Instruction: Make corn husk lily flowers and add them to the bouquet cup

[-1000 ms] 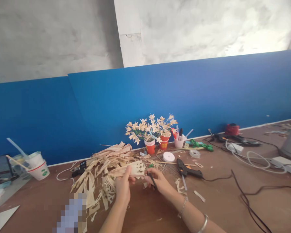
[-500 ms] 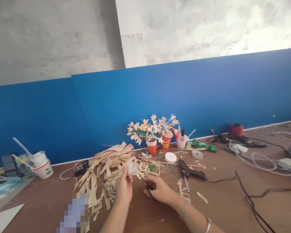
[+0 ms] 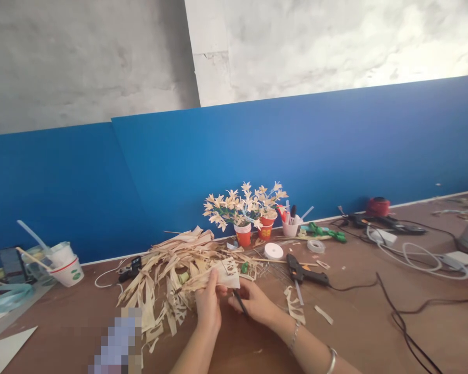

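Observation:
My left hand (image 3: 209,301) pinches a pale dried corn husk (image 3: 230,276) between thumb and fingers, its wide end pointing right. The husk's upper edge looks notched. Just right of it, my right hand (image 3: 253,301) is closed around dark scissors (image 3: 240,302); their blades are mostly hidden behind the husk and fingers. Beneath and left of my left hand lies a heap of dried husks (image 3: 156,275), with cut strips among them. Behind the hands, pale husk-like flowers (image 3: 242,205) stand in red paper cups (image 3: 242,237).
A black glue gun (image 3: 306,272) lies to the right, its cord trailing across the table. White tape rolls (image 3: 273,251) sit behind it. Further right are loose cables and a red spool (image 3: 378,206). A white cup (image 3: 68,271) stands at left. A blue partition (image 3: 257,150) borders the back.
My left hand has moved slightly right and turned the husk, so more of its broad face shows. The scissors are now nearer the husk, with their tips hidden. The view has shifted a little.

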Available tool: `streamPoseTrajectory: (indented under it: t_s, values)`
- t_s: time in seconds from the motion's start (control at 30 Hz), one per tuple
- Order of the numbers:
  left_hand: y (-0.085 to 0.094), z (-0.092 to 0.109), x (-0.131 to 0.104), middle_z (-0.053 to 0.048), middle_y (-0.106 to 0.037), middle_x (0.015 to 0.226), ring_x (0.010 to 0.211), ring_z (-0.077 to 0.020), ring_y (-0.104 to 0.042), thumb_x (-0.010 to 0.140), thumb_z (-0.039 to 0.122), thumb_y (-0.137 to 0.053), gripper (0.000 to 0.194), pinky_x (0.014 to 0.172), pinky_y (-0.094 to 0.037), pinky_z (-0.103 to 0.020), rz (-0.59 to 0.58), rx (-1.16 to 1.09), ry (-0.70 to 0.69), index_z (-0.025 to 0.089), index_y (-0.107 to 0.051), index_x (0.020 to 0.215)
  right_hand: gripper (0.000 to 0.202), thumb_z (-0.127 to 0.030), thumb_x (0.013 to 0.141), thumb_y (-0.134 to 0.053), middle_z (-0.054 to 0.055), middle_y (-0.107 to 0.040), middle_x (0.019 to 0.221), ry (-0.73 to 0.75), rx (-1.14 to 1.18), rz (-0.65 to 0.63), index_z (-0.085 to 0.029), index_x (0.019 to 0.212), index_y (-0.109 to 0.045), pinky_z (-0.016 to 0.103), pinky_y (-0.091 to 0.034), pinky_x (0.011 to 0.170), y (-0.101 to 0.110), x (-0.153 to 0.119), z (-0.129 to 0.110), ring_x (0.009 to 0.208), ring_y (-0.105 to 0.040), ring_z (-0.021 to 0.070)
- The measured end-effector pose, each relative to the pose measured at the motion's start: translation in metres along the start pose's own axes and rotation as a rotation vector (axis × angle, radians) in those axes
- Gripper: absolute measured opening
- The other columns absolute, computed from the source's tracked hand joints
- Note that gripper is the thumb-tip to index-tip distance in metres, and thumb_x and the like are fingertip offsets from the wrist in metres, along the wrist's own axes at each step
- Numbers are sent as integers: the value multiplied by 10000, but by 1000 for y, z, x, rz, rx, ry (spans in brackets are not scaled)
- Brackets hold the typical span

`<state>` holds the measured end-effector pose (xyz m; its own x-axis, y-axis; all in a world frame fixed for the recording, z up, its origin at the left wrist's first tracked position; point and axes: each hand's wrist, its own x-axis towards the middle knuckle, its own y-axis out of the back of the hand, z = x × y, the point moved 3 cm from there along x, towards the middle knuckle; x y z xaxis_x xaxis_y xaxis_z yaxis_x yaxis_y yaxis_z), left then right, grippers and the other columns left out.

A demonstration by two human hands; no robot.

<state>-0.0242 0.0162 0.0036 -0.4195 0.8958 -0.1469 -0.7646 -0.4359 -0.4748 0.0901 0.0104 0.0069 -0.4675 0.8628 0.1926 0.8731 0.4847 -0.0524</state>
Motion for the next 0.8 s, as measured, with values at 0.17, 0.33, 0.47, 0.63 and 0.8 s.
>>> streamPoseTrajectory:
  t_s: [0.17, 0.33, 0.47, 0.63, 0.8]
  values:
    - [0, -4, 1, 12, -582, 428, 384, -105, -532, 549, 345, -788, 310, 401, -419, -194, 6, -90, 60, 104, -637, 672, 252, -250, 698, -610, -67, -454, 551, 10, -45, 69, -157, 931, -586, 190, -317, 448, -5, -2, -5, 448, -355, 66]
    - [1, -6, 1, 12, -584, 448, 393, -110, -543, 547, 349, -789, 322, 404, -430, -197, 8, -113, 70, 109, -636, 697, 197, -263, 691, -620, -59, -476, 532, 7, -108, 132, -158, 854, -590, 192, -317, 440, -6, -2, -8, 454, -374, 79]
    - [0, -6, 1, 24, -575, 446, 400, -112, -542, 563, 338, -785, 297, 419, -456, -212, 6, -133, 95, 124, -637, 704, 189, -267, 693, -620, -58, -474, 551, -9, -108, 125, -162, 846, -589, 189, -312, 436, -7, -2, -7, 447, -367, 76]
    - [0, -3, 0, 7, -619, 523, 417, -95, -535, 572, 306, -786, 298, 420, -464, -206, 15, -161, 82, 113, -649, 754, 245, -252, 691, -625, -31, -550, 676, 58, 13, 41, -174, 923, -608, 204, -382, 585, -11, -4, -15, 590, -442, 104]
    - [0, -2, -2, 0, -619, 532, 412, -89, -528, 561, 298, -794, 291, 398, -451, -193, 41, -160, 70, 110, -642, 724, 227, -286, 702, -624, -32, -537, 628, 56, -43, 87, -168, 896, -630, 208, -375, 550, -9, -4, -14, 540, -411, 99]
